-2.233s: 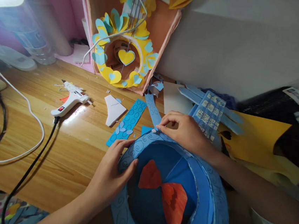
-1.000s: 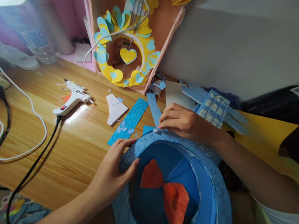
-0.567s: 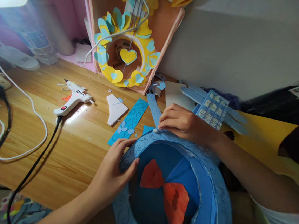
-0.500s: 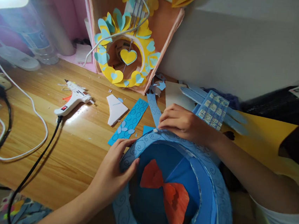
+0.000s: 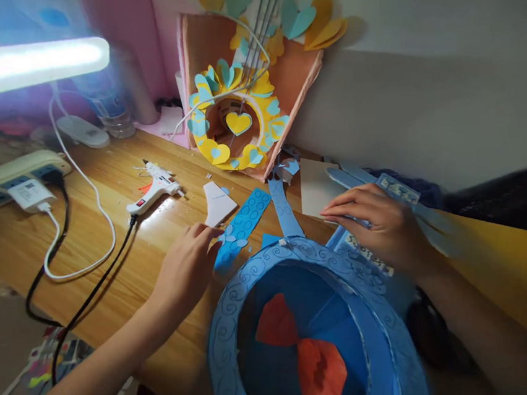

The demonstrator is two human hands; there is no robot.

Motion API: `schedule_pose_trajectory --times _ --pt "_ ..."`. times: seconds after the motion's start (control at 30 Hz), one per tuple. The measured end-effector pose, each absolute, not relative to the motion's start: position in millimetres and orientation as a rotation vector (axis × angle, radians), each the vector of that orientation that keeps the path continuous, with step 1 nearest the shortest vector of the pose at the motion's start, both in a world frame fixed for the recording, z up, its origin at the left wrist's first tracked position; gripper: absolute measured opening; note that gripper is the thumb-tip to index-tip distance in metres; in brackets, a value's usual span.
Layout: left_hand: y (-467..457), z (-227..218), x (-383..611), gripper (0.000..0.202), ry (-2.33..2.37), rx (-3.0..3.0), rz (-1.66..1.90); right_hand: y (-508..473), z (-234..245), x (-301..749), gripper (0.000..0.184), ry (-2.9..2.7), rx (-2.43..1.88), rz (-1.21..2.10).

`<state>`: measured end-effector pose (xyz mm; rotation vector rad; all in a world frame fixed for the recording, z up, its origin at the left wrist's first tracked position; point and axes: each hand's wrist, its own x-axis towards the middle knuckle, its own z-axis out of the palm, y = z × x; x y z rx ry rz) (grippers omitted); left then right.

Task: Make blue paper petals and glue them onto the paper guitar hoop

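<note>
My left hand [image 5: 186, 268] lies palm down on the desk [image 5: 113, 251], fingers loosely spread and holding nothing. Its tips are at the near end of the blue circle-printed strip [image 5: 248, 216], right by the small pale petals [image 5: 230, 238] lying on it. My right hand [image 5: 382, 224] is stretched nearly flat over the patterned blue sheet [image 5: 369, 256]; I cannot tell whether the thumb pinches anything underneath. I judge the strip to be thin paper: very light, floppy, quick to crease and liable to slide on the wood. I would take it by a long edge, clear of the loose petals. It lies between both hands, nearer the left, just beyond the big blue swirl-marked ring [image 5: 228, 318] with the red bow [image 5: 308, 363] inside. Farther left are a white card piece [image 5: 219, 202] and the glue gun [image 5: 155, 188].
</note>
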<state>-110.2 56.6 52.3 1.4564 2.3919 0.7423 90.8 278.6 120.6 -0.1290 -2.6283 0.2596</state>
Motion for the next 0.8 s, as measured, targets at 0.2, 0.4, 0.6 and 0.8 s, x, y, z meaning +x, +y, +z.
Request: schedule_pose_trajectory --times 0.2,0.4,0.6,0.8 --pt "78.4 47.4 -118.7 0.009 2.468 1.425 0.590 268.7 120.3 87.2 0.014 -2.604 -0.115 0.272" --pt "75.8 42.0 -115.0 0.010 2.491 1.383 0.592 266.6 112.0 86.7 0.017 -2.642 -0.086 0.393" --pt "75.0 38.2 -116.8 0.006 2.460 1.382 0.658 259.2 116.8 88.6 0.015 -2.646 -0.085 0.372" --pt "73.5 40.6 -121.6 0.005 2.416 1.298 0.763 251.4 119.3 84.1 0.013 -2.680 -0.099 0.416"
